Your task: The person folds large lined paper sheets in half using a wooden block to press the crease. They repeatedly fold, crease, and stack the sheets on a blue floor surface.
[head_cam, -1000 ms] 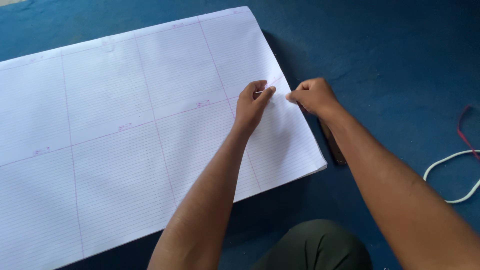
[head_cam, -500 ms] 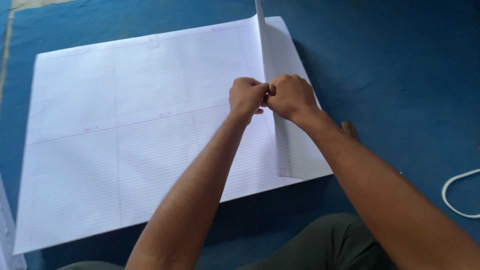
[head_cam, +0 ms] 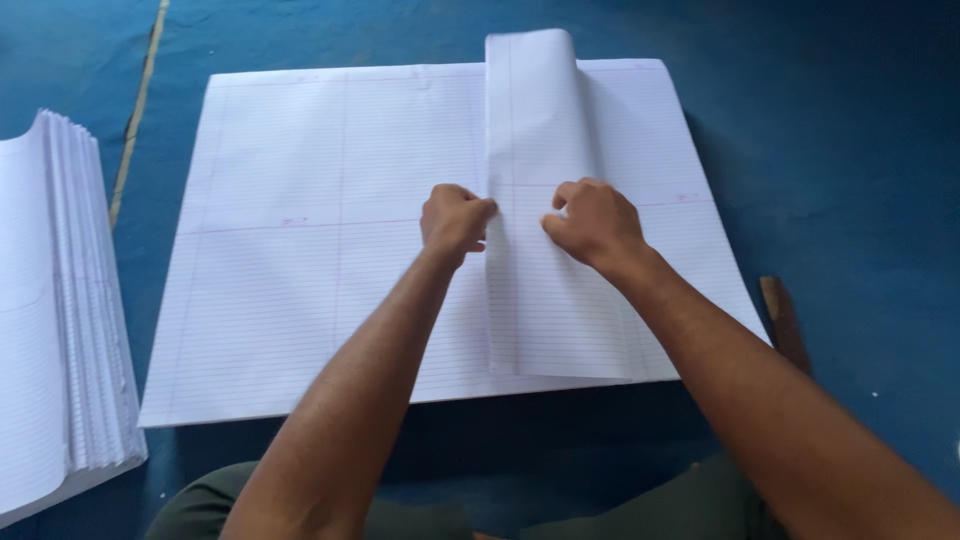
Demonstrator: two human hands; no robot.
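Since half a second ago the folded flap has swung further over toward the sheet's middle, and both hands have moved apart along it. From my remote seat I see, nearest, two forearms rising from the bottom edge over dark green trousers [head_cam: 330, 515], which are cut off by the frame. My left hand [head_cam: 455, 220] is curled, pinching the flap's left crease; my right hand [head_cam: 592, 222] presses on the flap [head_cam: 540, 180] with bent fingers. One large ruled sheet [head_cam: 320, 250] lies flat on the blue floor [head_cam: 850, 150], centred. One stack of similar sheets [head_cam: 60, 300] sits at the left edge, partly cut off. One brown strip [head_cam: 785, 320] lies by the sheet's near right corner; I cannot tell what it is.
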